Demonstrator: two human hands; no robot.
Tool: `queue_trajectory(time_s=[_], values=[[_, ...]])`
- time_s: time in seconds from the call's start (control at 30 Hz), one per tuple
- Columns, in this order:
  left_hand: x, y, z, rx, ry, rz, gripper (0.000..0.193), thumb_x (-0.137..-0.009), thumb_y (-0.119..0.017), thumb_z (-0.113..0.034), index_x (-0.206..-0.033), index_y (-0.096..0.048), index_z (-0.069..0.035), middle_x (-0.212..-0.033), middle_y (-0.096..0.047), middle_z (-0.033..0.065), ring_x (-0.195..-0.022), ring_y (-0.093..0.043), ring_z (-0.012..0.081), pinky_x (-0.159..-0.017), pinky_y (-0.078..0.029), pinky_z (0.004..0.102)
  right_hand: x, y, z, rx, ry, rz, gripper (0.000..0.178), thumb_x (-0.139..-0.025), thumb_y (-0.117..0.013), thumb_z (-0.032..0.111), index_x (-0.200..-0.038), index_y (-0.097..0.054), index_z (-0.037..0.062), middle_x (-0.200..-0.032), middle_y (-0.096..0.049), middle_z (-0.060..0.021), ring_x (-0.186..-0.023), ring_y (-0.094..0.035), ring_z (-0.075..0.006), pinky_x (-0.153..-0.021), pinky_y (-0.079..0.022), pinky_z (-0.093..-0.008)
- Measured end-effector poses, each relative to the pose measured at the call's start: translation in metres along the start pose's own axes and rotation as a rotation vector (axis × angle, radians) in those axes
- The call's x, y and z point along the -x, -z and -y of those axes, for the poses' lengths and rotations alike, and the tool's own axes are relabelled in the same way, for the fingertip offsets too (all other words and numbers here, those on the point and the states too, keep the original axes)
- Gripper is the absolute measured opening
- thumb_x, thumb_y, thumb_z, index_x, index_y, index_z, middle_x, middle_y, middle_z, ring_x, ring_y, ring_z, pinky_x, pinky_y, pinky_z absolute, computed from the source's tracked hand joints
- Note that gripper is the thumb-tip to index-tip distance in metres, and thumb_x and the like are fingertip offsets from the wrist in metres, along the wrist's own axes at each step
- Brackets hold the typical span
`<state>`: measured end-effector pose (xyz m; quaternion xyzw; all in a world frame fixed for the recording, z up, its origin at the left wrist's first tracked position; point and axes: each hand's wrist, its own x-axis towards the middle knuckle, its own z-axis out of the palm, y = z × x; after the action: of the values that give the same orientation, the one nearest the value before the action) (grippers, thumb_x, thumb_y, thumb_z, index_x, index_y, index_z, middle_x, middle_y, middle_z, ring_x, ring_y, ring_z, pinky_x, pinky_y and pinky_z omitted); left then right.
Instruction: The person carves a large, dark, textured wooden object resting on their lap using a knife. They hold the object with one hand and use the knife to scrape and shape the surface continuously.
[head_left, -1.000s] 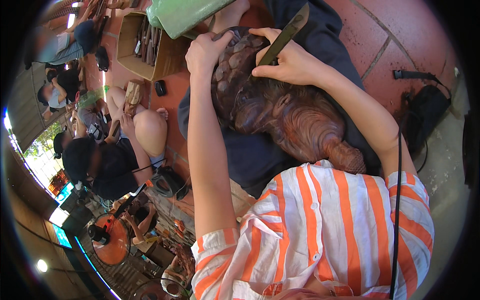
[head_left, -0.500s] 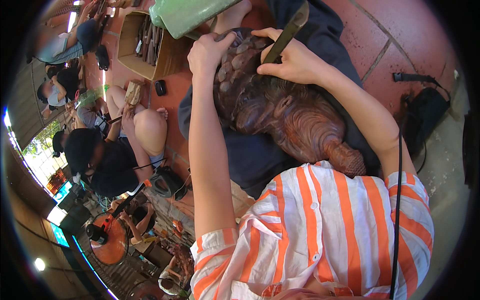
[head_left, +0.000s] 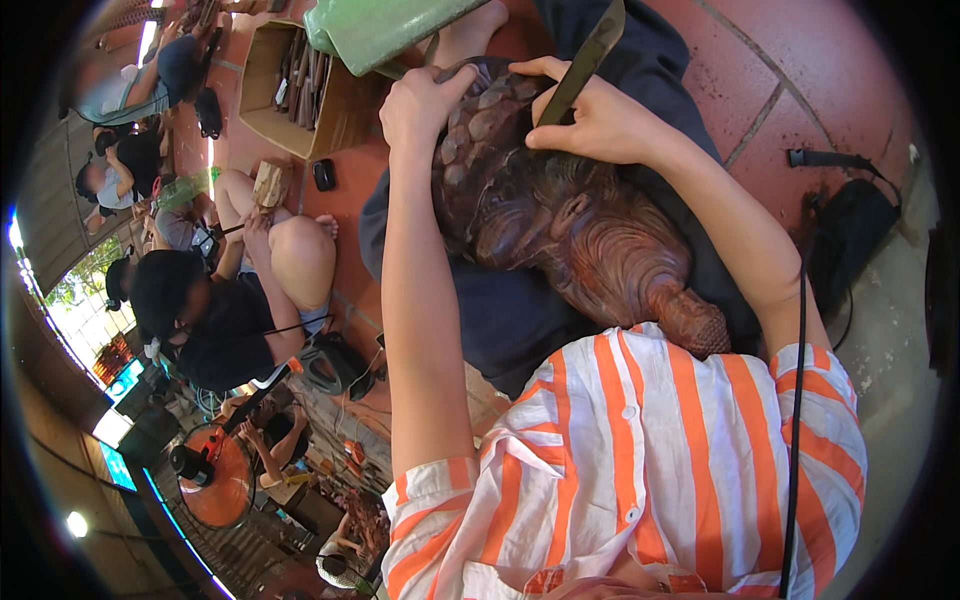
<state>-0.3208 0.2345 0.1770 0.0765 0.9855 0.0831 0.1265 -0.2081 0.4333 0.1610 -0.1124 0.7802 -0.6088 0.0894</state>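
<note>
A dark reddish-brown wood carving (head_left: 570, 225) lies across my lap, its narrow, knobbly end near my shirt and its lumpy, scale-like end away from me. My left hand (head_left: 420, 105) is closed on the far left edge of the carving, thumb on top; some of its fingers are hidden. In my right hand (head_left: 590, 120) is a flat, dull metal blade (head_left: 590, 60), slanting up and away past the thumb. This hand is over the far right part of the carving, where the blade's lower end is covered by my fingers.
A green, box-like object (head_left: 385, 30) stands just beyond the carving. At its left is a cardboard box (head_left: 285, 90) of slender tools. A black bag (head_left: 850, 230) lies on the right. To the left, a seated person (head_left: 210, 320) holds a wooden block (head_left: 270, 185); an orange fan (head_left: 220, 480) stands nearer.
My right hand and the blade have shifted slightly to the right, and the blade stands a little steeper. My left hand keeps its place on the carving's edge.
</note>
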Motion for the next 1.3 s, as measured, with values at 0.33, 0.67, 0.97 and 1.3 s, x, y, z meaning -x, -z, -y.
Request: queue_trajectory(time_s=[0.33, 0.67, 0.97, 1.3], values=[[-0.001, 0.001, 0.000, -0.003, -0.002, -0.008, 0.061, -0.071, -0.060, -0.061, -0.100, -0.072, -0.009, -0.090, -0.069, 0.0214, -0.091, -0.066, 0.0356, -0.082, -0.051, 0.0420, 0.001, -0.007, -0.002, -0.009, -0.004, -0.040, 0.040, -0.077, -0.073, 0.017, -0.110, -0.058, -0.0006, -0.119, -0.059, -0.0110, -0.106, -0.055, -0.0177, -0.093, -0.042, -0.0329], [-0.001, -0.001, 0.001, -0.007, -0.025, -0.021, 0.062, -0.071, -0.060, -0.062, -0.099, -0.072, -0.008, -0.091, -0.069, 0.0221, -0.091, -0.066, 0.0366, -0.082, -0.051, 0.0426, -0.002, -0.014, -0.009, 0.019, 0.058, -0.140, 0.057, -0.077, -0.074, 0.016, -0.124, -0.047, -0.0013, -0.091, -0.065, -0.0046, -0.095, -0.057, -0.0121, -0.091, -0.043, -0.0318], [-0.001, -0.001, 0.000, 0.017, -0.025, -0.035, 0.063, -0.070, -0.060, -0.063, -0.097, -0.072, -0.007, -0.091, -0.069, 0.0218, -0.091, -0.066, 0.0358, -0.082, -0.051, 0.0425, -0.001, -0.018, -0.003, -0.146, -0.073, -0.061, 0.063, -0.076, -0.074, 0.013, -0.131, -0.044, 0.0003, -0.078, -0.063, -0.0003, -0.082, -0.059, -0.0094, -0.085, -0.044, -0.0295], [-0.001, -0.001, 0.001, -0.001, -0.001, -0.011, 0.062, -0.070, -0.060, -0.063, -0.097, -0.073, -0.009, -0.090, -0.069, 0.0213, -0.091, -0.066, 0.0359, -0.081, -0.051, 0.0423, -0.004, -0.010, 0.001, -0.116, -0.082, -0.060, 0.024, -0.069, -0.076, 0.028, -0.080, -0.071, 0.0079, -0.130, -0.051, -0.0207, -0.124, -0.042, -0.0367, -0.104, -0.034, -0.0424]])
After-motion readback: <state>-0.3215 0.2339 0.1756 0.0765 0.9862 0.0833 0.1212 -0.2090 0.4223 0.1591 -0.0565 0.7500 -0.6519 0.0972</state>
